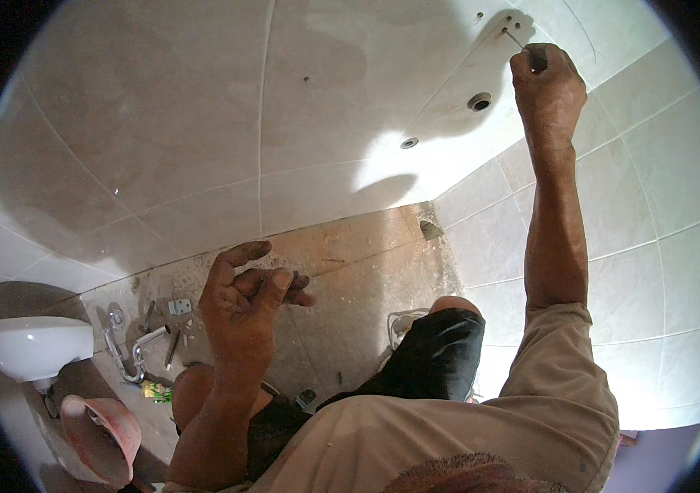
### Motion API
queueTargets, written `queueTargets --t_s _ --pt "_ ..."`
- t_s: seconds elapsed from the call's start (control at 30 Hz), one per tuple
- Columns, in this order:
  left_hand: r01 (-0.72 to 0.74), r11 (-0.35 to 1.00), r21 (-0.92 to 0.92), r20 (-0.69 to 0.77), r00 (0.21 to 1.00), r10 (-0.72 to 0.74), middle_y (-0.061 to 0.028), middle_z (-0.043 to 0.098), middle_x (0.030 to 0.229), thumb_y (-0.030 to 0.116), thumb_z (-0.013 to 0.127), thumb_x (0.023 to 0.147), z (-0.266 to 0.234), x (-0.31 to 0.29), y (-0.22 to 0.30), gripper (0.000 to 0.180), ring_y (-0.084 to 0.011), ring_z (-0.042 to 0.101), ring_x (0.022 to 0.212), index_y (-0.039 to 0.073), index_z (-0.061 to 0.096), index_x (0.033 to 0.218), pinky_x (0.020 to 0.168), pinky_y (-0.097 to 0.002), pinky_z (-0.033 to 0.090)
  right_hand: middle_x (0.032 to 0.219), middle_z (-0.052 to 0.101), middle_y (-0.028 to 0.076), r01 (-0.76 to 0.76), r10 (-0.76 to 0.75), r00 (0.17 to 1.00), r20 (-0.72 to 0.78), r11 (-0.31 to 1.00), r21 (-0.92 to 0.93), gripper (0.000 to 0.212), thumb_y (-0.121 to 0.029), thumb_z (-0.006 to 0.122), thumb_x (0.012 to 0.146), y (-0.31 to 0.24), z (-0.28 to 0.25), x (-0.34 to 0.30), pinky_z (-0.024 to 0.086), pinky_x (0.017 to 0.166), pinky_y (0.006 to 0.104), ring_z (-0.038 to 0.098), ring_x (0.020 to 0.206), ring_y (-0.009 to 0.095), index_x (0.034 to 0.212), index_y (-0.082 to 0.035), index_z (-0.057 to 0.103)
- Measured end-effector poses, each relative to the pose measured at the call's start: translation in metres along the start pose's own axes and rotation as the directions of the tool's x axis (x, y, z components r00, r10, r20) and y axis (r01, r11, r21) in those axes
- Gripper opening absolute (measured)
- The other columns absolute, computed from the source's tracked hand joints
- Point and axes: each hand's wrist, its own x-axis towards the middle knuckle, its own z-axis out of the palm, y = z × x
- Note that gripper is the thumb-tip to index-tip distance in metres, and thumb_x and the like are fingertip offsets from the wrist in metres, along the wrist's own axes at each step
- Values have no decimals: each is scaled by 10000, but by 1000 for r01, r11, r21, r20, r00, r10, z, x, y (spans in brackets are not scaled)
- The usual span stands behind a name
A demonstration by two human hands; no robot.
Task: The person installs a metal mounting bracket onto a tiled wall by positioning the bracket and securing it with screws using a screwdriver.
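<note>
My right hand point(549, 90) is raised at the upper right, its fingers closed round a thin metal rod point(515, 39). The rod's far tip meets one of several small holes point(505, 30) in the tiled wall point(341, 90); its near end is hidden in my fist. Lower down, left of the middle, my left hand point(247, 296) hovers over the floor. Its index finger points outward while the thumb and other fingers curl together. Something small and dark may be between them, too small to name.
Two pipe openings, a larger one point(479, 102) and a smaller one point(409, 143), sit in the wall below the holes. At the left are a white basin point(37, 347), a reddish bucket point(101, 440), a chrome trap pipe point(132, 353) and a small metal bracket point(179, 307). A floor cutout point(429, 229) lies by the corner.
</note>
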Motion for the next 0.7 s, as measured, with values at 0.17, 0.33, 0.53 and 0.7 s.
queueTargets --t_s 0.17,0.33,0.53,0.7 --pt "3 1000 -19 6 1000 -3 -209 710 888 -19 625 945 0 1 -2 309 -256 732 843 -74 503 1223 714 -390 645 970 746 134 -5 15 991 134 997 -80 220 -219 672 872 -7 9 12 582 791 384 737 828 263 959 -26 732" --pt "-10 999 -30 -3 1000 10 -210 710 885 -16 626 946 -5 3 -3 306 -251 732 842 -75 504 1221 709 -390 646 995 740 145 27 -20 998 65 994 -104 259 -218 665 870 -8 25 17 574 806 402 729 855 301 1023 -15 713" --pt "-22 999 -39 -2 1000 22 -207 713 872 -31 621 941 -8 4 -3 300 -257 736 836 -72 506 1215 705 -392 647 992 743 143 -21 63 984 165 970 -242 224 -223 674 862 -16 16 20 573 799 401 731 859 292 987 -47 732" --pt "-2 1000 4 -44 999 2 -214 716 867 -24 638 933 -10 5 -1 311 -253 737 818 -68 512 1214 696 -383 643 849 736 104 -16 15 998 -60 1000 -21 121 -180 708 818 -32 -15 -8 577 703 382 729 761 262 839 -62 722"
